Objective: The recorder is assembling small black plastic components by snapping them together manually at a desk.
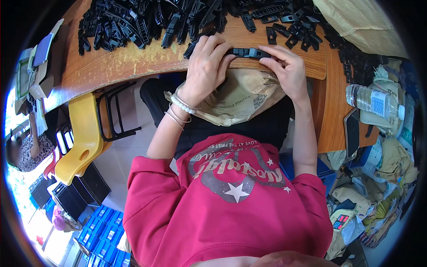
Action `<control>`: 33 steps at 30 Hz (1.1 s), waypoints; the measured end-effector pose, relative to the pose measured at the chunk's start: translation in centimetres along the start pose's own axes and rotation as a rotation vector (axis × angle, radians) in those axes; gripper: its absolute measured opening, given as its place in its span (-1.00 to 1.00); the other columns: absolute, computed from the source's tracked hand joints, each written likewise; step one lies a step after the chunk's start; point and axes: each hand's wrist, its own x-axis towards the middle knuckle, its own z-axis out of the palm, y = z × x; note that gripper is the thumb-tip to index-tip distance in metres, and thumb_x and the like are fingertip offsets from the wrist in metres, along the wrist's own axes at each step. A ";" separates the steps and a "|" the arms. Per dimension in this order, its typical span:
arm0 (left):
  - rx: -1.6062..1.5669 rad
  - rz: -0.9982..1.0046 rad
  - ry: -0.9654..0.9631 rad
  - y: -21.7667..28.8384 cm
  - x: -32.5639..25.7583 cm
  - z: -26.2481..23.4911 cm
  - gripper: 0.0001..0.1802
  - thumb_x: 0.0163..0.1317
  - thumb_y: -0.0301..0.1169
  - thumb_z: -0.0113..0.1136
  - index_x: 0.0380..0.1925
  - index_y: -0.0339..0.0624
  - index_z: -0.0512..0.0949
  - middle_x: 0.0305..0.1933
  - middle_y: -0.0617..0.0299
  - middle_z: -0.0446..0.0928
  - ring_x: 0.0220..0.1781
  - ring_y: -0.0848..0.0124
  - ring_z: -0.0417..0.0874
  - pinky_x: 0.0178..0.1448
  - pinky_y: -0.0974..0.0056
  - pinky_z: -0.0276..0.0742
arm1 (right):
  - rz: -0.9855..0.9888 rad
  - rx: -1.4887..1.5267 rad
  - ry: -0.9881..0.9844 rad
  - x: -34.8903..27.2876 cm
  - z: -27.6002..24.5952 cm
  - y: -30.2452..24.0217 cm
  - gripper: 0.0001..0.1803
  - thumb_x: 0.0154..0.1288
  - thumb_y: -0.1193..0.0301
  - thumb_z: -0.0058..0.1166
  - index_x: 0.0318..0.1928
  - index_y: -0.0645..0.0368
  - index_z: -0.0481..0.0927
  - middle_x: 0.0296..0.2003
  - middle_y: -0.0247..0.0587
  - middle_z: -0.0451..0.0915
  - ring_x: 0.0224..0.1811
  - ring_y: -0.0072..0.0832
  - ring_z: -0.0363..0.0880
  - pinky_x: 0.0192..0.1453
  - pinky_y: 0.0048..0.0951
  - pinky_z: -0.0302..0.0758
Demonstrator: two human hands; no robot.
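Above the table's near edge, a long black plastic part with a small dark grey block on it lies level between my two hands. My left hand pinches its left end, fingers over the top. At the other end my right hand grips it between thumb and fingers. Just beyond my left hand begins a heap of black plastic parts. Smaller black pieces lie scattered past my right hand. A brown paper bag gapes below the part, over my lap; what it holds is mostly hidden.
The wooden table curves across the front. On its right side lie a clear plastic bottle and a phone. A yellow chair stands at left, near stacked blue bins. Another person is at far left.
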 end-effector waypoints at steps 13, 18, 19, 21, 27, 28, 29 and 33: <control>-0.119 0.031 -0.050 -0.9 0.2 0.1 -0.80 0.07 -0.58 0.27 -0.26 -0.30 0.56 -0.23 0.06 0.46 -0.17 0.08 0.47 -0.10 0.14 0.47 | -0.118 -0.168 0.050 0.9 0.0 0.4 -0.76 0.14 0.63 0.21 -0.13 0.35 0.67 -0.34 -0.24 0.54 -0.28 -0.48 0.51 -0.19 -0.50 0.44; -0.140 0.050 -0.058 -0.9 0.4 0.0 -0.79 0.05 -0.58 0.28 -0.26 -0.31 0.56 -0.24 0.06 0.47 -0.16 0.07 0.48 -0.09 0.14 0.48 | -0.309 -0.236 0.101 1.1 0.7 0.7 -0.74 0.08 0.65 0.23 -0.16 0.34 0.69 -0.31 -0.24 0.53 -0.21 -0.41 0.49 -0.16 -0.48 0.44; -0.136 0.061 -0.061 -0.9 0.5 -0.1 -0.78 0.05 -0.58 0.28 -0.26 -0.32 0.56 -0.24 0.06 0.47 -0.16 0.08 0.49 -0.08 0.15 0.49 | -0.311 -0.237 0.103 1.2 0.7 0.8 -0.74 0.08 0.65 0.23 -0.16 0.34 0.69 -0.31 -0.24 0.53 -0.21 -0.41 0.49 -0.16 -0.48 0.44; -0.148 0.074 -0.070 -0.7 0.5 0.1 -0.78 0.05 -0.58 0.28 -0.26 -0.32 0.56 -0.24 0.06 0.48 -0.15 0.08 0.49 -0.09 0.15 0.50 | -0.366 -0.297 0.097 1.2 0.7 0.8 -0.73 0.04 0.66 0.25 -0.17 0.33 0.69 -0.31 -0.25 0.51 -0.19 -0.42 0.47 -0.15 -0.46 0.43; -0.163 0.089 -0.108 -0.9 -0.1 -0.4 -0.75 0.04 -0.49 0.35 -0.27 -0.33 0.58 -0.23 0.06 0.50 -0.14 0.10 0.51 -0.09 0.15 0.53 | -0.345 -0.242 0.068 0.9 2.1 0.2 -0.78 0.05 0.66 0.26 -0.22 0.36 0.68 -0.31 -0.24 0.48 -0.28 -0.44 0.46 -0.24 -0.44 0.41; -0.190 0.100 -0.135 -1.1 -0.3 -0.9 -0.73 0.03 -0.45 0.38 -0.27 -0.33 0.59 -0.23 0.06 0.50 -0.14 0.10 0.51 -0.09 0.15 0.53 | -0.242 -0.210 -0.008 0.3 1.9 -0.2 -0.82 0.09 0.65 0.24 -0.23 0.36 0.68 -0.32 -0.22 0.51 -0.29 -0.46 0.50 -0.23 -0.47 0.44; -0.195 0.084 -0.096 -0.2 -0.5 -1.5 -0.70 -0.01 -0.37 0.43 -0.30 -0.28 0.60 -0.24 0.09 0.49 -0.17 0.10 0.51 -0.10 0.12 0.49 | -0.248 -0.212 -0.006 0.0 1.6 -0.2 -0.82 0.09 0.65 0.24 -0.23 0.36 0.68 -0.32 -0.22 0.51 -0.29 -0.46 0.50 -0.23 -0.47 0.44; 0.274 -0.034 0.217 -1.6 -1.2 -2.9 -0.69 -0.01 -0.49 0.37 -0.22 -0.26 0.55 -0.25 0.08 0.47 -0.19 0.11 0.47 -0.11 0.13 0.41 | -0.444 -0.399 0.364 1.5 1.3 0.0 -0.85 0.20 0.55 0.23 -0.20 0.31 0.67 -0.32 -0.19 0.56 -0.36 -0.46 0.59 -0.31 -0.48 0.51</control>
